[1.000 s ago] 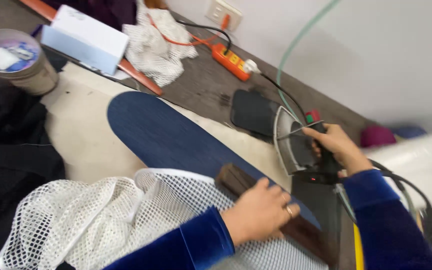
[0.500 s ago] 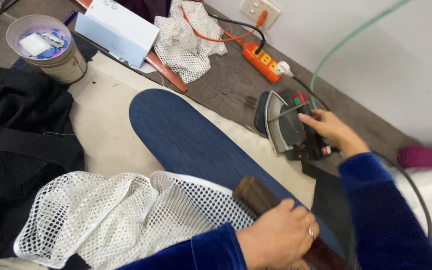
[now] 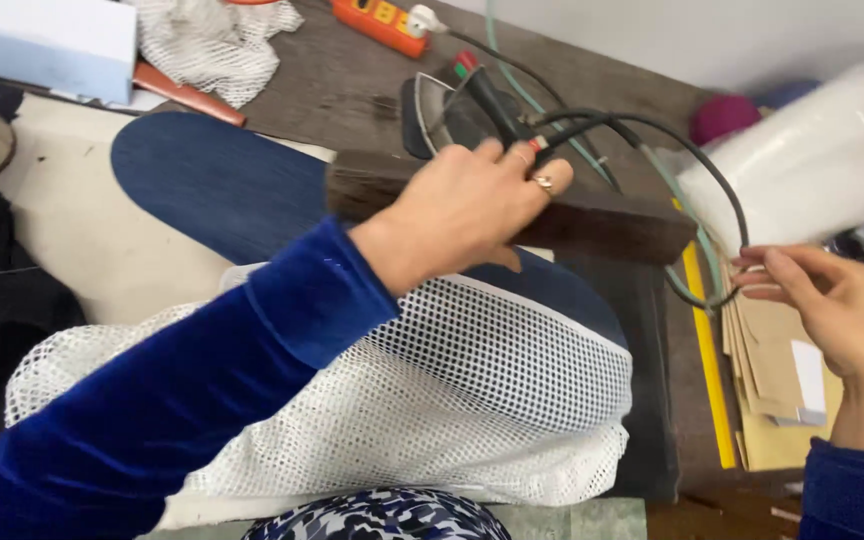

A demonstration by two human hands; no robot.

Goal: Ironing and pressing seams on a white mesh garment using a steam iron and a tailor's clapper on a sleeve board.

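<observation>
Gripping a dark wooden block (image 3: 592, 215) in the left hand (image 3: 467, 210), lifting it above the blue board (image 3: 222, 185) and white mesh (image 3: 472, 400); pinching the black cord (image 3: 697, 180) with right hand (image 3: 832, 310) fingers, keeping it clear of the iron (image 3: 442, 110).

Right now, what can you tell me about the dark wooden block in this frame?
The wooden block is a long, dark brown bar with squared edges and a worn, matte surface. It lies roughly level, slanting slightly down to the right, above the blue padded board and the white mesh cloth. The left hand closes over its middle from above, hiding that stretch. Whether its underside touches the board cannot be told. Behind it sits the iron, its black cord looping past the block's right end.
</observation>
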